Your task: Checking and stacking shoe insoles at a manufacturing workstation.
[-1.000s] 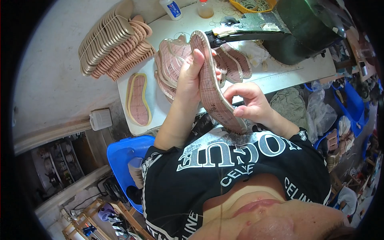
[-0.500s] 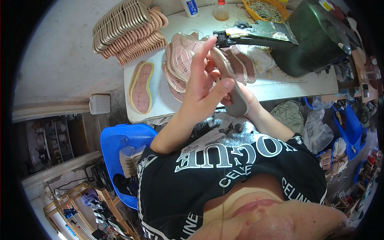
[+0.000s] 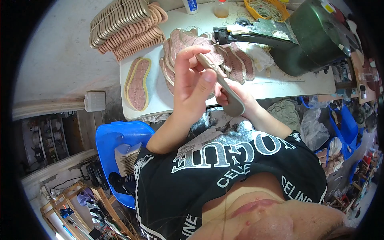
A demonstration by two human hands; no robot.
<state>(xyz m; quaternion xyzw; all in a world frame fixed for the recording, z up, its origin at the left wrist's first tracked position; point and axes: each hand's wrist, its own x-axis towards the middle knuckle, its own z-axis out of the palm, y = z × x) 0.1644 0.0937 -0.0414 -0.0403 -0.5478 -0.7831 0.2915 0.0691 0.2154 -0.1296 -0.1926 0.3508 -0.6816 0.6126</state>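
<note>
A taupe shoe insole (image 3: 232,98) slants between my two hands, tilted and seen partly edge-on. My left hand (image 3: 192,78) grips its upper part, thumb pressed on the near face and fingers curled round the far edge. Lower down, my right hand (image 3: 240,93) holds it from behind, with some of its fingers hidden by the insole. Beyond my hands lies a loose heap of pinkish insoles (image 3: 182,44) with pale rims. One separate pink insole with a yellow rim (image 3: 138,84) rests flat at the table's left side.
Tied stacks of insoles (image 3: 126,30) stand at the far left of the white table (image 3: 280,90). A dark green machine (image 3: 316,40) extends a black arm (image 3: 256,38) close beyond my hands. A yellow basket (image 3: 250,5) and a small bottle (image 3: 221,9) sit behind. A blue bin (image 3: 116,134) stands left.
The insole has turned more edge-on and drawn slightly left, away from the black machine arm. My left hand has shifted left with it, and both hands still hold on.
</note>
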